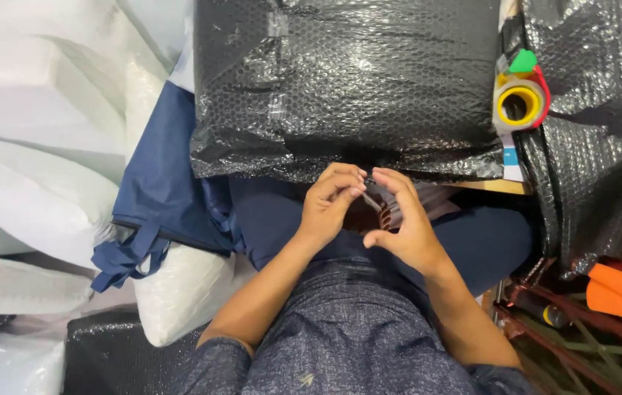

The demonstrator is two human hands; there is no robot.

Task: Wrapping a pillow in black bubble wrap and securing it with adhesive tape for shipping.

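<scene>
left hand (pixel 329 205): fingers curled, pinching end of small thin strip (pixel 372 201) | right hand (pixel 402 219): half closed, thumb and forefinger on same strip | strip: between both hands, over lap, just below black bubble-wrapped parcel (pixel 347 80) | tape roll (pixel 519 102) at parcel's right

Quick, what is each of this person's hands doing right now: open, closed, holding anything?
Left hand: fingers pinched shut on a small dark thing, too small to identify.
Right hand: fingers curled, fingertips at the same small dark thing; grip cannot be told.
</scene>
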